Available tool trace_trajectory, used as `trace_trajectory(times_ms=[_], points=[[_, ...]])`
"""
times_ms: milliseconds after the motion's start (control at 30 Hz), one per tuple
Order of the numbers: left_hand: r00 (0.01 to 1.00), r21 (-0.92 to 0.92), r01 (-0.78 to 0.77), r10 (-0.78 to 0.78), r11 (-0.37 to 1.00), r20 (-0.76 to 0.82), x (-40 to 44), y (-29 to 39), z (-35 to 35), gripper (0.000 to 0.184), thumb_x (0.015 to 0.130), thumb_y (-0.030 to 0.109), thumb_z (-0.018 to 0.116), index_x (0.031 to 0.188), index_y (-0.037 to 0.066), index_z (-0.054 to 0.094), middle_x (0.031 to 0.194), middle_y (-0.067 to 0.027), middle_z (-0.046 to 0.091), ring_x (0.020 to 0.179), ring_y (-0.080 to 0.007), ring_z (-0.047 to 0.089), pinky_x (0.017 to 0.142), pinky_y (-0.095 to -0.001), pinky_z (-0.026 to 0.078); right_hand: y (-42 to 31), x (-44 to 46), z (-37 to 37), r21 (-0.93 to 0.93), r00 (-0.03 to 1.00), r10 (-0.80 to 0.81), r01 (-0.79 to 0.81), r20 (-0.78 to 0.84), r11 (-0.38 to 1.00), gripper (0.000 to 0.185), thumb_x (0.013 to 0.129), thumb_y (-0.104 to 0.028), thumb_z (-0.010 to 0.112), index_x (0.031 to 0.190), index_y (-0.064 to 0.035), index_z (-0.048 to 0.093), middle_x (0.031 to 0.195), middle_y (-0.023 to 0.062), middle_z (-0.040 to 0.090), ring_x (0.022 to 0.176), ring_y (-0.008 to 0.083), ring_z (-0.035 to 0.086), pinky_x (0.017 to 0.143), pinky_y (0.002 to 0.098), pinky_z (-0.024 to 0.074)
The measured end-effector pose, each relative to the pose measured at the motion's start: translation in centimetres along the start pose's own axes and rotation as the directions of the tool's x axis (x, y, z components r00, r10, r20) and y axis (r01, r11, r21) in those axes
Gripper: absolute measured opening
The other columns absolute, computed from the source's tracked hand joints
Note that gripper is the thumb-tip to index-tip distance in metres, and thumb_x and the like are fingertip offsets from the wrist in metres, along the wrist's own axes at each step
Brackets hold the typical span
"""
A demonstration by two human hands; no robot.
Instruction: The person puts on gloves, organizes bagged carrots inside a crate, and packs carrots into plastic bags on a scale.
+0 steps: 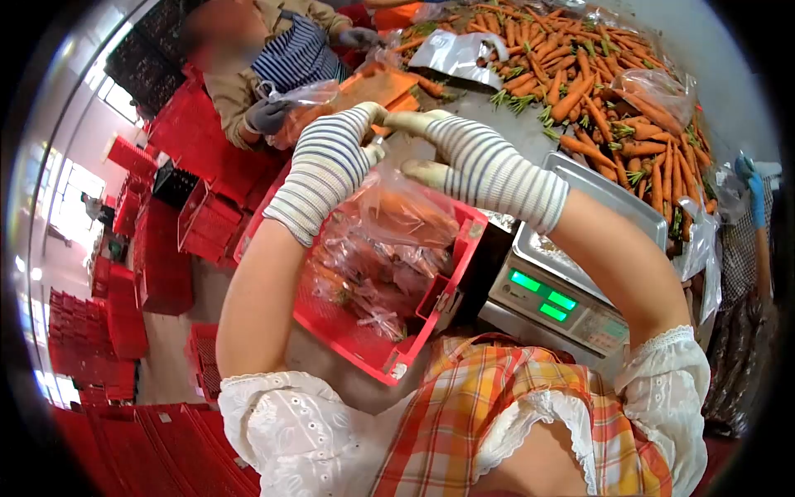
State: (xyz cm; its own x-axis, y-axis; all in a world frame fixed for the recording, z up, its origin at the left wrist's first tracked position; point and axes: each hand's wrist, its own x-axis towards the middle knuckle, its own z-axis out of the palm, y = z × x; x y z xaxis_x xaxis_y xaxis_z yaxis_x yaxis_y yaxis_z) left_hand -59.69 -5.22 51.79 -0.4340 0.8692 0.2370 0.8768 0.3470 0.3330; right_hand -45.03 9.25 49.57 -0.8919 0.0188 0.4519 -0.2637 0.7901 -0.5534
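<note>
A clear plastic bag of carrots (407,214) hangs over a red crate (364,352). Both my hands, in striped knit gloves, meet at the gathered top of this bag. My left hand (331,161) has its fingers closed on the neck from the left. From the right, my right hand (489,170) has its fingers bent around the same neck, with the fingertips close to those of the left. Exactly how the fingertips grip the plastic is partly hidden. Several filled bags (373,277) lie in the crate below.
A scale (555,294) with a metal pan and green digits stands under my right forearm. Loose carrots (580,74) are heaped at the back right. Across the table, a gloved co-worker (290,50) handles a bag by an orange tray (377,91). Red crates (166,257) stack at left.
</note>
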Motion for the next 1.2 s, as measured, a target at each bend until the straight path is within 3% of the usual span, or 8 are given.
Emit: trace_trajectory(times_ms=[467,600,700,767,833,900,933,1200], points=[[0.921,-0.465,0.313,-0.385,0.828,-0.065,-9.2,-12.2,0.9,0.017,0.084,0.001,0.05,0.098,-0.003,0.057,0.087,-0.0062,0.061,0.077,-0.0119,0.056,0.072,-0.025,0.047,6.4,-5.8,-1.6,0.423,0.844,0.529,-0.514,0.094,0.746,0.034,0.086,-0.02,0.056,0.113,-0.0003,0.057,0.092,0.0047,0.061,0.08,0.0107,0.053,0.074,0.0248,0.0451],[0.753,-0.959,0.222,-0.656,0.177,0.054,-11.7,-14.9,4.5,0.024,0.075,0.0,0.048,0.097,0.0,0.057,0.064,-0.0033,0.051,0.053,-0.011,0.047,0.053,-0.0224,0.042,6.1,-7.4,-1.3,0.435,0.821,0.556,-0.551,0.128,0.713,0.031,0.087,-0.018,0.054,0.113,-0.0006,0.058,0.091,0.0026,0.059,0.08,0.0094,0.052,0.074,0.0239,0.0437],[0.676,-0.764,0.582,-0.688,0.278,0.264,-12.7,-17.3,6.9,0.034,0.071,0.003,0.05,0.105,0.001,0.053,0.066,-0.0056,0.051,0.057,-0.0153,0.049,0.056,-0.0265,0.045,6.1,-8.2,-1.0,0.409,0.787,0.595,-0.602,0.16,0.686,0.03,0.088,-0.016,0.052,0.114,-0.0014,0.058,0.09,0.002,0.058,0.081,0.0091,0.052,0.074,0.0231,0.0434],[0.803,-0.458,0.585,-0.556,0.669,0.213,-12.6,-17.2,8.8,0.046,0.075,0.02,0.058,0.117,0.004,0.049,0.097,-0.0133,0.059,0.084,-0.0252,0.059,0.076,-0.0333,0.049,6.4,-8.7,-0.5,0.399,0.77,0.612,-0.626,0.182,0.67,0.031,0.088,-0.016,0.052,0.114,-0.0014,0.057,0.09,0.0013,0.058,0.081,0.0094,0.051,0.075,0.0236,0.0429],[0.817,0.312,0.325,-0.431,0.893,0.383,-13.1,-16.7,9.9,0.056,0.072,0.029,0.065,0.121,0.007,0.048,0.104,-0.0168,0.059,0.097,-0.0301,0.059,0.082,-0.0365,0.049,6.8,-9.1,0.3,0.433,0.762,0.615,-0.633,0.203,0.642,0.031,0.088,-0.017,0.053,0.114,-0.0014,0.057,0.091,0.0009,0.058,0.083,0.0084,0.051,0.077,0.0235,0.0421],[0.584,0.605,0.059,-0.519,0.794,0.624,-13.1,-15.3,10.5,0.06,0.066,0.032,0.071,0.118,0.007,0.054,0.107,-0.0185,0.061,0.103,-0.0319,0.058,0.083,-0.0389,0.05,6.9,-9.3,0.8,0.393,0.757,0.626,-0.642,0.189,0.658,0.032,0.085,-0.019,0.054,0.11,-0.0008,0.059,0.087,0.0001,0.058,0.079,0.0083,0.05,0.074,0.0238,0.0427],[0.404,0.645,-0.065,-0.571,0.762,0.715,-13.1,-16.9,11.8,0.045,0.068,0.028,0.07,0.106,0.007,0.064,0.103,-0.0175,0.064,0.098,-0.0298,0.062,0.079,-0.0404,0.051,6.9,-9.4,0.9,0.396,0.751,0.633,-0.648,0.189,0.65,0.032,0.085,-0.019,0.054,0.11,-0.0008,0.059,0.087,0.0001,0.058,0.079,0.0083,0.05,0.074,0.0238,0.0427],[0.401,0.522,0.523,-0.735,0.674,0.547,-18.0,-26.7,13.5,0.027,0.071,0.021,0.06,0.09,0.003,0.068,0.091,-0.0228,0.064,0.087,-0.0332,0.063,0.077,-0.0393,0.05,7.7,-10.4,0.6,0.447,0.702,0.676,-0.69,0.223,0.569,0.031,0.085,-0.018,0.055,0.11,0.0001,0.058,0.091,0.0011,0.059,0.085,0.0091,0.052,0.08,0.0248,0.0428]])
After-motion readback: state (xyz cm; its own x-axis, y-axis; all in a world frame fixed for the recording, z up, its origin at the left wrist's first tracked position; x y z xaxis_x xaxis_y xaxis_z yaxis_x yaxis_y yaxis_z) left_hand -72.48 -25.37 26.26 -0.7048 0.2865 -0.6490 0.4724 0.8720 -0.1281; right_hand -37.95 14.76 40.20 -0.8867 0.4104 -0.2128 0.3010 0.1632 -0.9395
